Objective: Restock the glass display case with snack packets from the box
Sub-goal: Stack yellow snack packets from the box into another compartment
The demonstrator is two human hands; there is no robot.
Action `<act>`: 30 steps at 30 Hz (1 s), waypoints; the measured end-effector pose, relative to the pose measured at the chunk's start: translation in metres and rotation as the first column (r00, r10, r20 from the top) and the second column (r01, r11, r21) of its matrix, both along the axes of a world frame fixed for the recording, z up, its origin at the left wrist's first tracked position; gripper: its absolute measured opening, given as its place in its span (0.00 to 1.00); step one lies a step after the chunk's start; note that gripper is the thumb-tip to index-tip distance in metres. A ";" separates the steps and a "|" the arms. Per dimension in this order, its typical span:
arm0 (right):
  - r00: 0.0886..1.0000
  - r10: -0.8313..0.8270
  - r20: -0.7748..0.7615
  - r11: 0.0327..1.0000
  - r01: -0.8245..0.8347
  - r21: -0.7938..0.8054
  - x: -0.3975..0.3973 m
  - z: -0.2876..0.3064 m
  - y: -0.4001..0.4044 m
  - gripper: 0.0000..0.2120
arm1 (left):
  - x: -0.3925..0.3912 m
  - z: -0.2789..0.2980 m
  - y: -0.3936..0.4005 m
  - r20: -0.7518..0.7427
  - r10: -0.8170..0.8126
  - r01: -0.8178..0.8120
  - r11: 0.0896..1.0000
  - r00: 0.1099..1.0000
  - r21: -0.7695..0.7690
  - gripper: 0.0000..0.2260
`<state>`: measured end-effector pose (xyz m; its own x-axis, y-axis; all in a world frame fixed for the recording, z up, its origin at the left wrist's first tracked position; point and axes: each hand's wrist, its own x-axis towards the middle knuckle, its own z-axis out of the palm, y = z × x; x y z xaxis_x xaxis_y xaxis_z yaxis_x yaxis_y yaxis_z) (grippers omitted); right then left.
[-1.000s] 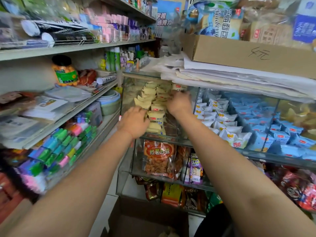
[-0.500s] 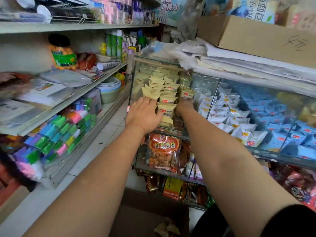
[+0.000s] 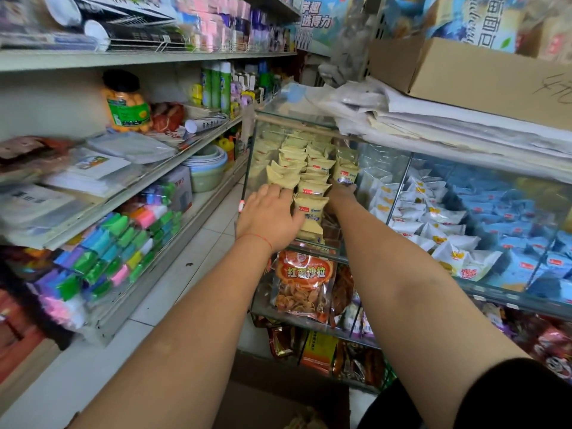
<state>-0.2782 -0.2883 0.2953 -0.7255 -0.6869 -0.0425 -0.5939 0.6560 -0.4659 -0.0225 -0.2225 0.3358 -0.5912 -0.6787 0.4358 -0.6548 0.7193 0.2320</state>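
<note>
Yellow pkts [image 3: 311, 209] upright, prob. front-facing

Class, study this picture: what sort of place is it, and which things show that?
Probably a small shop: a glass case packed with snack packets, and stocked shelves alongside.

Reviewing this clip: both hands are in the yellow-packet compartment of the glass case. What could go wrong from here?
1. The yellow packets stand packed on edge; the left hand pressing the front ones could tip a row out over the open front.
2. The right hand reaches deep beside the glass divider, so a knock against it seems possible.
3. The paper stack overhangs the case top and might get snagged.
</note>
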 end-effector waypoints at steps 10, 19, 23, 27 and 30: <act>0.995 -0.055 0.088 0.985 0.068 -0.160 0.047 0.036 0.045 0.22 | -0.002 0.000 -0.001 0.001 -0.001 0.001 1.000 1.000 0.003 0.21; 0.984 0.017 0.177 0.811 0.091 -0.578 0.125 0.090 0.140 0.19 | 0.009 0.001 0.025 -0.190 0.086 -0.087 0.996 0.978 0.005 0.15; 0.981 0.094 -0.172 0.652 -0.191 -0.734 0.172 0.079 0.183 0.11 | 0.028 -0.016 0.089 -0.300 0.153 -0.179 0.982 0.942 -0.059 0.09; 0.935 0.235 -0.265 0.666 -0.353 -0.657 0.223 0.019 0.223 0.08 | 0.060 -0.072 0.127 -0.047 0.217 -0.207 0.964 0.975 0.164 0.15; 0.920 0.366 -0.143 0.760 -0.384 -0.525 0.240 -0.058 0.241 0.12 | 0.092 -0.134 0.143 0.181 0.232 -0.280 0.905 0.956 0.321 0.16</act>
